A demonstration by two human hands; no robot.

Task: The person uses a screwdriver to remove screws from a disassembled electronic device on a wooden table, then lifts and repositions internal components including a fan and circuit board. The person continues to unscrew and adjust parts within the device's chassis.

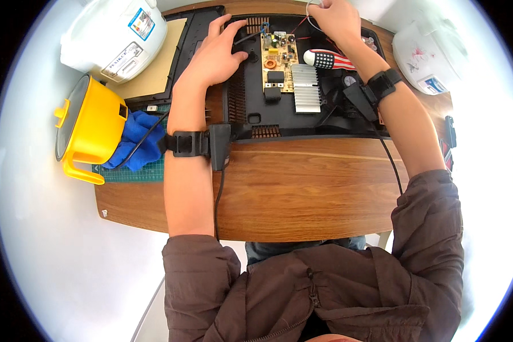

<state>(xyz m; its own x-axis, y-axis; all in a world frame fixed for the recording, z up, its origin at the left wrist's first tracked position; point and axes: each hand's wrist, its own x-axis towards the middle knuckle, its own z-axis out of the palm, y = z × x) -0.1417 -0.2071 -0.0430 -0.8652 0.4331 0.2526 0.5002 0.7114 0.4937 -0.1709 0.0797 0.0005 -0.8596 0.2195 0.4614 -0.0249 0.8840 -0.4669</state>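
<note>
An opened black appliance housing [242,117] lies on the wooden table. Inside it are a tan circuit board [283,51], a silver finned heatsink [306,88] and a black fan [336,94]. My left hand [215,57] is over the housing's left side, fingers spread, holding nothing; a dark cable passes close to its fingertips. At the far right of the housing, the fingers of my right hand [332,20] are closed on a looped white wire [308,12]. Beneath that wrist lies a white-tipped object [328,59] with red stripes and a black-and-white pattern.
On the left stand a white rice cooker [117,40] and a tilted yellow pot [94,125], beside a blue cloth [135,137] on a green cutting mat [145,174]. Another white appliance [424,54] is at the right. Cables hang from both wrist straps.
</note>
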